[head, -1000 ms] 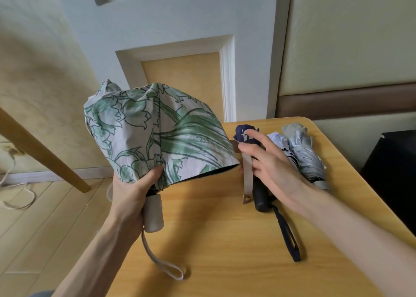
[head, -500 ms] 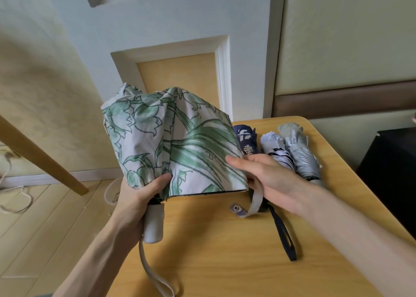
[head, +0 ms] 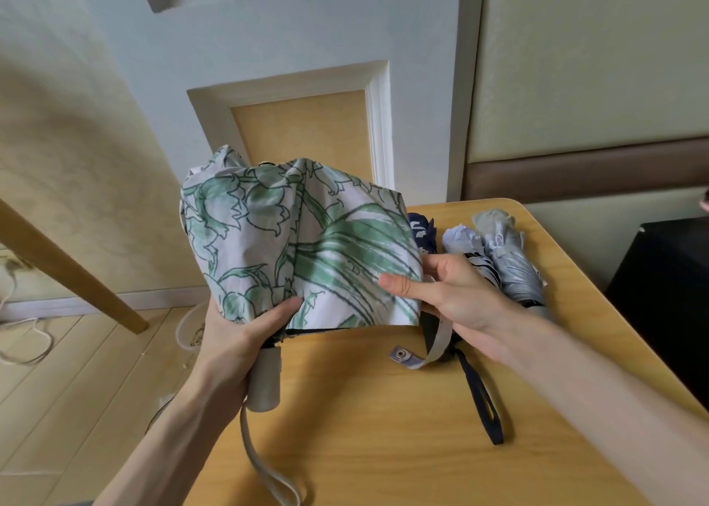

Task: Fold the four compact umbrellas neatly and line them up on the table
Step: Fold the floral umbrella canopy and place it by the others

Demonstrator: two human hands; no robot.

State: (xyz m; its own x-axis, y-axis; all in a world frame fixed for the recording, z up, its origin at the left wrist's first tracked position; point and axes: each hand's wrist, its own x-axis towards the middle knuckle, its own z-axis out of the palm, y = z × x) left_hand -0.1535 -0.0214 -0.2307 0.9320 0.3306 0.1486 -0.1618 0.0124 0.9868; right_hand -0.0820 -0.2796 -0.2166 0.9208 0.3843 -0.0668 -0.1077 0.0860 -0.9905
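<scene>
Head view is showing a person who is holding a floral umbrella (head: 307, 244) over the left side of a yellow wooden desk (head: 383, 440). The left hand (head: 238, 340) is gripping this umbrella where the pale grey handle (head: 264, 384) is meeting the canopy. The fingers are curling round it from behind and the thumb is pressing on the front of the fabric. The handle is pointing down toward the person, and its wrist loop (head: 268, 475) is trailing below it. The canopy, white with green flower drawings, is standing loose and wide, not rolled yet. The right hand (head: 456, 294) is pinching the right edge of the canopy: the thumb is lying on the printed side and the other fingers are going behind the cloth. A grey closure strap (head: 435, 346) with a metal snap at its end is hanging from under this hand and its end is lying on the desk.

Three other umbrellas are lying folded side by side on the far right part of the desk, with their tips pointing away from the person. The navy umbrella (head: 422, 231) is partly hiding behind the floral canopy and the right hand, and its black wrist strap (head: 483, 402) is stretching along the desk toward the person. Just beside it the white umbrella (head: 466, 246) with dark marks is lying, and the silver umbrella (head: 512, 264) is touching it on the right. A black object (head: 667, 294) is standing past the right desk edge.
</scene>
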